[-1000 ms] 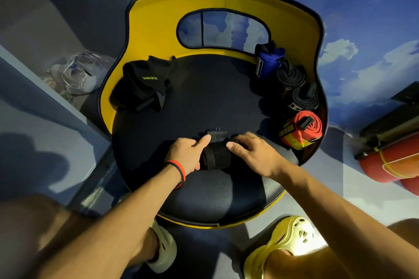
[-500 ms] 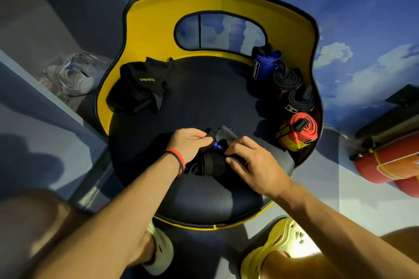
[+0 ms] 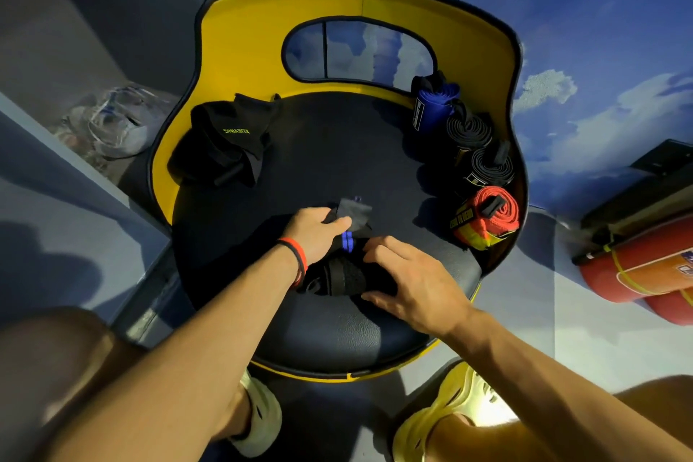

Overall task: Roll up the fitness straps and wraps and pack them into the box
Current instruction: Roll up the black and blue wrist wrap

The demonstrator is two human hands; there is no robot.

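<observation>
A black elastic wrap with two blue stripes point(image 3: 347, 274) was found partly rolled at the front of the black padded chair seat point(image 3: 337, 146). Its loose end was pinched by the left grip point(image 3: 318, 234), thumb laid over the fabric. The rolled part was held by the right grip point(image 3: 414, 279) between curled fingers and thumb. Along the seat's right edge a blue rolled wrap point(image 3: 435, 105), a black coiled strap point(image 3: 468, 131), a second black coiled strap point(image 3: 491, 165) and a red rolled strap point(image 3: 493, 216) were lined up close together. A crumpled black fabric piece with yellow-green lettering point(image 3: 225, 146) was seen well apart, at the left.
</observation>
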